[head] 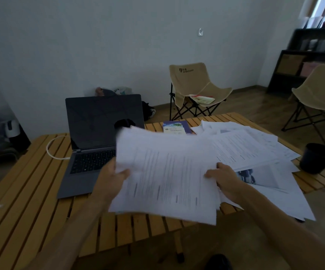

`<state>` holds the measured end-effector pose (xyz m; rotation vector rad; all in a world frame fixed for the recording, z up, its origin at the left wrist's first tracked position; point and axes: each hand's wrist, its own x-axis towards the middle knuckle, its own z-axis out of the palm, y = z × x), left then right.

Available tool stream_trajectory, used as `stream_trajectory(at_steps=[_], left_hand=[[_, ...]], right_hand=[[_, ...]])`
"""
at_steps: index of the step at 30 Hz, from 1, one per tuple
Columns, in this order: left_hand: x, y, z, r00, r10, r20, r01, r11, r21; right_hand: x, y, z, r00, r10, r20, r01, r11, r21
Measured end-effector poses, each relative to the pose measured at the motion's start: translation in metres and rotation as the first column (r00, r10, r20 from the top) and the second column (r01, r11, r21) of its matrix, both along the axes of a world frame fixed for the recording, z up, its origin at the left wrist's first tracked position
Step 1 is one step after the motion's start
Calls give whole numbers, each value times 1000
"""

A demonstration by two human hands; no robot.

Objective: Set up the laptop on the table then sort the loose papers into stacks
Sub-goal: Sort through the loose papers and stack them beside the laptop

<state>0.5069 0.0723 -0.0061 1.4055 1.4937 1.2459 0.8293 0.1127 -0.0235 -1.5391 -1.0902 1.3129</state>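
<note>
Both hands lift a sheaf of printed papers (165,172) beside the open laptop (97,141).
Left hand (115,178) and right hand (225,180) pinch opposite edges, thumbs on top; better to square the edges before setting it down.

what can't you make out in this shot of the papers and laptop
Head view only:
- Text on the held sheaf: motion blur.
- Laptop keyboard's right part: hidden by the sheaf.
- Left hand and right hand fingers: under the paper.
- Booklet title: too small.

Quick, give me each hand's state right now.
Left hand: grips the left edge of the sheaf of papers.
Right hand: grips the sheaf's right edge.
</note>
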Motion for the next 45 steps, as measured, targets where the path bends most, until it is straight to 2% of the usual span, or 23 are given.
stream_trajectory(at_steps=[1, 2, 4, 6, 8, 11, 12, 13, 15, 18, 22, 26, 28, 32, 35, 38, 42, 45], left_hand=[[-4, -3, 10, 993, -19, 113, 13, 998, 54], [-8, -6, 20, 975, -53, 216, 35, 996, 87], [-14, -13, 37, 950, -103, 295, 71, 991, 115], [-20, -19, 48, 972, -75, 223, 44, 989, 142], [-28, -25, 48, 986, -27, 162, 1, 987, 163], [-37, -34, 39, 996, -24, 81, 11, 988, 157], [-36, -35, 37, 998, -30, 60, 21, 989, 147], [-35, -34, 37, 997, -32, 70, 22, 989, 143], [-33, -31, 43, 992, -26, 121, 9, 991, 135], [-38, -29, 53, 985, -1, 171, -25, 988, 150], [-37, -37, 40, 988, 108, 109, -131, 965, 228], [-39, -34, 40, 969, 173, 175, -206, 960, 192], [-43, -34, 43, 970, 155, 188, -193, 961, 198], [-34, -39, 54, 961, 188, 201, -231, 948, 219], [-18, -41, 66, 950, 250, 190, -292, 923, 249], [-7, -43, 74, 928, 326, 179, -365, 893, 262], [-10, -37, 86, 896, 360, 260, -423, 871, 251], [-12, -39, 87, 880, 431, 200, -472, 842, 261]], right_hand=[[2, -3, 7, 991, 52, -126, -46, 998, 53], [2, -6, 15, 972, 143, -188, -122, 985, 118], [1, -13, 32, 948, 272, -167, -224, 940, 256], [-6, -21, 44, 948, 294, -124, -237, 909, 344], [-7, -25, 42, 943, 315, -108, -261, 901, 346], [-22, -33, 37, 951, 308, -11, -298, 928, 223], [-25, -29, 32, 948, 301, 103, -316, 924, 216], [-30, -26, 30, 958, 268, 103, -285, 930, 231], [-35, -25, 34, 976, 218, -1, -204, 916, 346], [-28, -28, 41, 970, 244, -10, -218, 885, 411], [-37, -30, 26, 970, 241, 14, -230, 907, 354], [-44, -31, 35, 978, 203, 52, -205, 877, 434], [-38, -25, 31, 969, 244, 41, -238, 872, 428], [-31, -24, 0, 913, 407, -7, -387, 874, 293], [-32, -23, -16, 911, 410, 34, -404, 878, 257], [-37, -23, -22, 925, 379, 19, -366, 879, 307], [-40, -25, -10, 922, 386, 33, -366, 841, 399], [-41, -25, -6, 909, 417, 9, -383, 826, 415]])
